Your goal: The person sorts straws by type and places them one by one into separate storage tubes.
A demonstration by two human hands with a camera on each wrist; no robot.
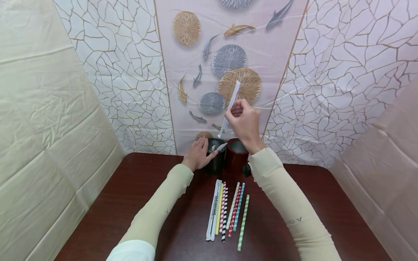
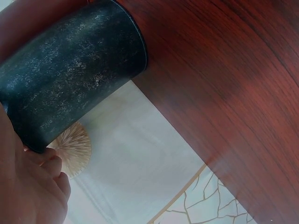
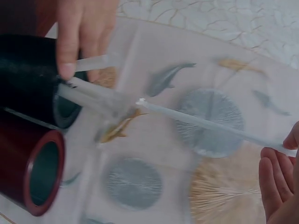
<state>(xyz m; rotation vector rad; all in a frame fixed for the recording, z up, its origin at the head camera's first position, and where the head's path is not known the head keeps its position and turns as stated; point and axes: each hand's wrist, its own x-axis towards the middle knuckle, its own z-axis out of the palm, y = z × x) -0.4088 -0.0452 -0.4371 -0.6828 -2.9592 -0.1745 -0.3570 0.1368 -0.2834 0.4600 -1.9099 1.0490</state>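
Two hands at the cups.
Left hand [image 1: 196, 155] clasps the black cup [image 1: 216, 159]; right hand [image 1: 244, 125] pinches a white straw [image 1: 230, 106].

dark reddish-brown wooden table [image 1: 326, 203] | row of striped and plain paper straws [image 1: 226, 210] lying side by side on it | pale backdrop cloth printed with fish and round fans [image 1: 196, 54] behind | cream fabric side panels [image 1: 39, 127]

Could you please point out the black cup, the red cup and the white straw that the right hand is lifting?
black cup [image 2: 70, 70]: left wrist view, on its speckled side wall.
red cup [image 1: 236, 159]: head view, on its front wall.
white straw [image 3: 210, 125]: right wrist view, on mid-shaft.
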